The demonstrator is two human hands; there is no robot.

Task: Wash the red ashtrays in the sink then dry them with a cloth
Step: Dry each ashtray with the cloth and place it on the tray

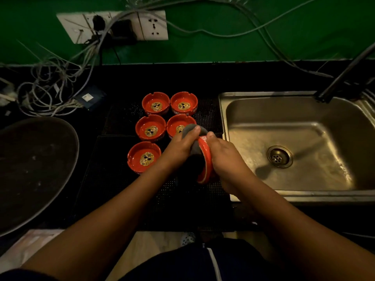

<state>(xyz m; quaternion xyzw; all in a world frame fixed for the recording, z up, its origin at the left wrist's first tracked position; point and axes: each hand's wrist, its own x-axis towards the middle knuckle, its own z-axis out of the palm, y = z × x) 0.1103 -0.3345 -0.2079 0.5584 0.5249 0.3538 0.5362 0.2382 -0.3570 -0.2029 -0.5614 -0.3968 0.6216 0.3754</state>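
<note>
Above the black mat [121, 189], just left of the sink [263, 94], a red ashtray [206, 157] is held tilted on its edge between both hands. It is grasped by the right hand [225, 157], whose grip is curled round the outer wall, with the thumb laid over the upper rim. A grey cloth [195, 148] is pressed against the open side of this ashtray by the left hand [180, 145]. That hand's grip is closed round the cloth, and a bunch of it is seen beside the thumb tip.

Five more ashtrays are set upright on the mat, beyond and left of the hands. The far-left ashtray [155, 103] and far-right ashtray [183, 103] are placed side by side at the back. The middle-left ashtray [150, 127] and middle-right ashtray [175, 124] are lined up before them, the latter partly hidden by the cloth. The near ashtray [144, 157] is found just beside the left wrist. A gold and black emblem is shown on the floor of each.

The steel sink is sunk into the dark desk [182, 78] at the right, with its drain [280, 156] uncovered and a dark tap pipe [345, 74] slanted over its far corner. A round dark tray [36, 169] is laid at the left. Tangled cables [50, 88] are heaped behind it, below a socket plate [154, 25] fixed to the green wall [263, 17].
</note>
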